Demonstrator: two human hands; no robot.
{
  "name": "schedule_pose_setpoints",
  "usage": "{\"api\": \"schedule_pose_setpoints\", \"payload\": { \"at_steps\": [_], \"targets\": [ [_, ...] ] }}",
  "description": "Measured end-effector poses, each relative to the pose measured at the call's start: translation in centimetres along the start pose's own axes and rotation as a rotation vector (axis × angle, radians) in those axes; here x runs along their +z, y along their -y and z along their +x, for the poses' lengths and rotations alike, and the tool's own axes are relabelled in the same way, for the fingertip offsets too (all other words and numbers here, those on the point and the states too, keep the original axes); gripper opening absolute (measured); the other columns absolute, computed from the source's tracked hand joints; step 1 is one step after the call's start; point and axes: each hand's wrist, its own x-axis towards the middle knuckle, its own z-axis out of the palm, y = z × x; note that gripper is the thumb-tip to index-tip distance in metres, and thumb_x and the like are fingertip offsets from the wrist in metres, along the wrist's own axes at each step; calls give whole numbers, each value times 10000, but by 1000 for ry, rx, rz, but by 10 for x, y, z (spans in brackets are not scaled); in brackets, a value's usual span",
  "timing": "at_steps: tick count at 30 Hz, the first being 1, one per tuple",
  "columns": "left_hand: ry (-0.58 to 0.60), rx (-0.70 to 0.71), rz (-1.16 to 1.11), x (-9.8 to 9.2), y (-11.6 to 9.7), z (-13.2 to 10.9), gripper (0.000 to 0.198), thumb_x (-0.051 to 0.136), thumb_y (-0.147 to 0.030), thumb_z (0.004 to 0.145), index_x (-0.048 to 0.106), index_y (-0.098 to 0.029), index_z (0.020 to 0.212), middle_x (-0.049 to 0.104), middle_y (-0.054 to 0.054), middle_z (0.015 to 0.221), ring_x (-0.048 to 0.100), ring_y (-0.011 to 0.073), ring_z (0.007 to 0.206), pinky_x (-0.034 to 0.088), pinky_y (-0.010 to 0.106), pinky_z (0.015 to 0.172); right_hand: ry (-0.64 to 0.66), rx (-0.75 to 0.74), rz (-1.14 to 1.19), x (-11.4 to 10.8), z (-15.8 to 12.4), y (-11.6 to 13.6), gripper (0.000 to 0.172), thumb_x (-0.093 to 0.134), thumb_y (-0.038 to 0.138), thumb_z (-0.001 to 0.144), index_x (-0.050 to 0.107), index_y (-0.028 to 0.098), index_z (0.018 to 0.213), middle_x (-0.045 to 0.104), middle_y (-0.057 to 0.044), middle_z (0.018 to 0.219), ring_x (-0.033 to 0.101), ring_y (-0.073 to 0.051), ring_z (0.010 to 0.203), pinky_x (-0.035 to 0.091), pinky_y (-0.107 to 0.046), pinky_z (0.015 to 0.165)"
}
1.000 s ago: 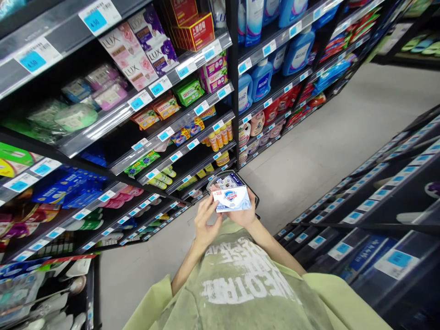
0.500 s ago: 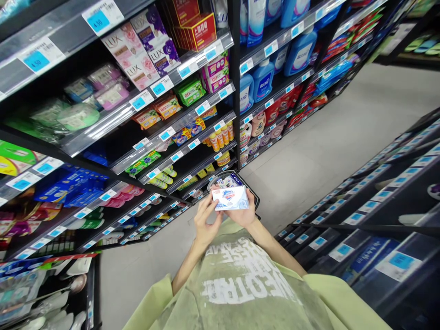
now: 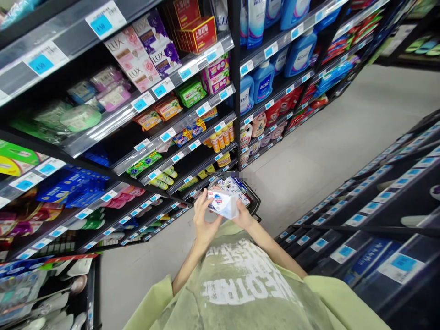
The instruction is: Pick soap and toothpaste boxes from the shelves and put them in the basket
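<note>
A white soap box (image 3: 223, 204) with a blue shield logo and pale blue print is held in front of my body, tilted so that its right end face shows. The fingers of my left hand (image 3: 205, 222) close on its left end, thumb along the lower edge. My right hand (image 3: 244, 216) grips the right end, some of its fingers hidden behind the box. Just beyond the box, lower down, is a black shopping basket (image 3: 257, 205) holding patterned white and blue packs (image 3: 231, 184).
Shelves at the left carry pink and purple soap boxes (image 3: 132, 57), red boxes (image 3: 202, 35) and wrapped bars (image 3: 169, 107). Blue detergent bottles (image 3: 264, 81) stand farther along. Another shelf unit (image 3: 364, 215) borders the aisle floor (image 3: 326, 146) on the right.
The soap box has turned from front-facing to angled, showing its end face, and shifted slightly left. My right hand has moved a little left and down; more of the basket's contents show.
</note>
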Motion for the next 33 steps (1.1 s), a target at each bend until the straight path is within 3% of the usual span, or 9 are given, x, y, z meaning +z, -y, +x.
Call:
{"api": "schedule_pose_setpoints", "payload": {
  "at_steps": [3, 5, 9, 12, 18, 24, 29, 33],
  "targets": [
    [-18, 10, -21, 2, 2, -2, 655, 792, -352, 800, 530, -231, 1388, 524, 198, 1494, 515, 343, 1374, 456, 599, 1092, 31, -61, -221, -3, 2, -8, 1022, 857, 672, 600, 457, 304, 1466, 552, -113, 1441, 531, -322, 1310, 464, -450, 1064],
    [-19, -87, -89, 4, 1, -5, 668, 769, -360, 825, 498, -235, 1423, 532, 190, 1491, 548, 324, 1352, 495, 547, 1079, 12, -89, -315, -5, 3, -12, 1043, 891, 611, 599, 420, 317, 1483, 536, -114, 1438, 549, -314, 1280, 491, -428, 1024],
    [-93, -339, -194, 5, -2, -12, 568, 745, -368, 844, 567, -191, 1354, 649, 176, 1364, 650, 303, 1235, 550, 468, 1034, -76, -84, -363, -5, 5, -11, 661, 770, 540, 801, 537, 289, 1367, 574, -101, 1362, 603, -276, 1166, 519, -413, 972],
    [-174, -459, -287, 4, -1, -14, 564, 792, -417, 785, 629, -161, 1261, 732, 163, 1216, 713, 316, 1112, 582, 458, 971, -161, -73, -366, -3, 5, -9, 479, 783, 423, 813, 607, 295, 1239, 597, -76, 1313, 623, -259, 1105, 533, -412, 945],
    [-143, -779, -796, 4, 4, -14, 519, 673, -481, 832, 638, -167, 1244, 765, 143, 1099, 742, 302, 997, 606, 422, 837, -140, -132, -433, 0, 1, -9, 430, 854, 319, 732, 609, 277, 1084, 654, -38, 1027, 642, -231, 887, 530, -355, 748],
    [-193, -1013, -1021, 4, 2, -11, 630, 754, -370, 705, 615, -186, 1291, 740, 113, 1183, 713, 276, 1048, 576, 351, 835, -151, -131, -486, -1, -1, -9, 425, 833, 336, 751, 577, 265, 1082, 661, -31, 1002, 634, -202, 847, 507, -306, 697],
    [-241, -1058, -1109, 2, -5, -7, 738, 824, -329, 679, 568, -212, 1361, 744, 90, 1160, 706, 256, 1052, 545, 327, 870, -179, -98, -461, -1, 1, -7, 429, 837, 380, 739, 598, 262, 1075, 674, -47, 1081, 657, -202, 879, 522, -283, 696],
    [-123, -885, -1022, 2, -9, -7, 882, 882, -415, 647, 494, -268, 1425, 662, 118, 1340, 623, 310, 1236, 495, 423, 1028, -247, -50, -443, -5, 2, -8, 409, 783, 478, 784, 689, 270, 1124, 709, -68, 1152, 669, -239, 951, 540, -319, 768]
  ]
}}
